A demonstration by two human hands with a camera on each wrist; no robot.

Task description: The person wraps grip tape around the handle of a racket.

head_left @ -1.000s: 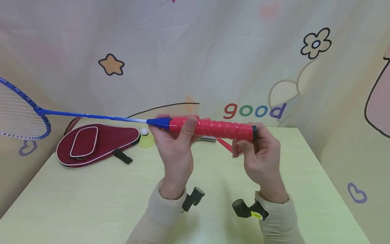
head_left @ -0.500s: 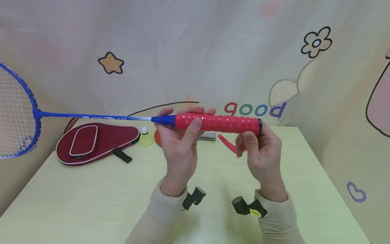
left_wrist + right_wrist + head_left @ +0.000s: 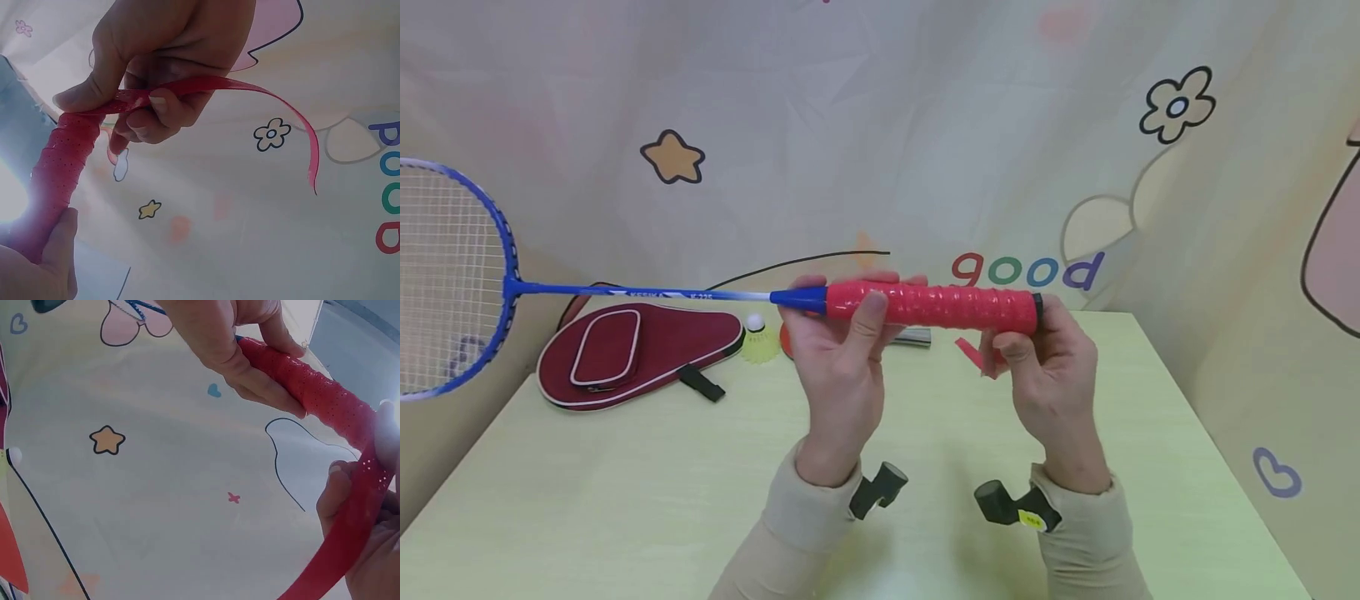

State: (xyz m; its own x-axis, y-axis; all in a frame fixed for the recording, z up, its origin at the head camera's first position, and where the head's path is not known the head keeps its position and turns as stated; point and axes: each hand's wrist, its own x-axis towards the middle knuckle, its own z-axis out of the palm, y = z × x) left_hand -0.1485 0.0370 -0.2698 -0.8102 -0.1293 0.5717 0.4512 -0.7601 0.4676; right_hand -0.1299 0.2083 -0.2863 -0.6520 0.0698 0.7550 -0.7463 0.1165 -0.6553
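A blue badminton racket (image 3: pixel 505 287) is held level above the table, its strung head partly out of the head view at left. Red perforated grip tape (image 3: pixel 955 307) is wound in overlapping turns round its handle. My left hand (image 3: pixel 842 379) holds the handle near the blue cone, thumb on the front. At the black butt end, my right hand (image 3: pixel 1052 383) pinches the tape against the handle. A loose tape tail (image 3: pixel 250 86) runs through the right fingers and hangs in a curve, plain in the left wrist view; in the head view most of it is hidden.
On the pale table (image 3: pixel 647 492) at the back left lies a dark red racket case (image 3: pixel 662 342) with a black strap. Beside it stands a yellow shuttlecock (image 3: pixel 760 340). An orange-red object (image 3: pixel 786 339) and a silvery piece (image 3: pixel 913 337) lie behind my left hand.
The racket has rolled about its handle, so its strings now face me more fully. It has shifted slightly right overall. Both hands keep their hold, and less of the tape tail shows.
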